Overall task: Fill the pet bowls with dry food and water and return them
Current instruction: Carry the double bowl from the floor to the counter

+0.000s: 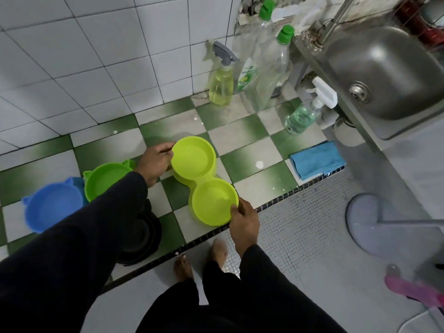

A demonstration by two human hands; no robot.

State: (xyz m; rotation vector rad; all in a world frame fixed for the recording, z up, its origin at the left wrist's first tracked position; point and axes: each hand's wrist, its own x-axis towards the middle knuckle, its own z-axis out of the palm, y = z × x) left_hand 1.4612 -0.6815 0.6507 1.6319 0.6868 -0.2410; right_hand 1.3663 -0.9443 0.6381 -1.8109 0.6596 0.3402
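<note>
A: What have the hands got?

B: The right hand [243, 223] pinches the near rim of the yellow-green double bowl [203, 180], thumb on top. The left hand [157, 162] pinches the far cup's rim the same way. The bowl sits low over the green-and-white checked floor [254, 133], just past the dark tile edging [283, 195]; whether it touches, I cannot tell. Both cups seem to hold clear water.

A: How to do it well?

B: I'd keep both ends level and move slowly, so nothing slops over the shallow rims.

A: And beside the left hand?

B: A green bowl [105, 179] touching its wrist side, a blue bowl [54, 207] beyond that, and a dark bowl [141, 234] under the sleeve.

A: The room?

B: Right of the right hand lies a blue cloth [317, 159]. Farther off, spray and detergent bottles [240, 75] stand against the white wall tiles [96, 56], with a steel sink [384, 75] to their right. The floor shows pale wet spots.
</note>
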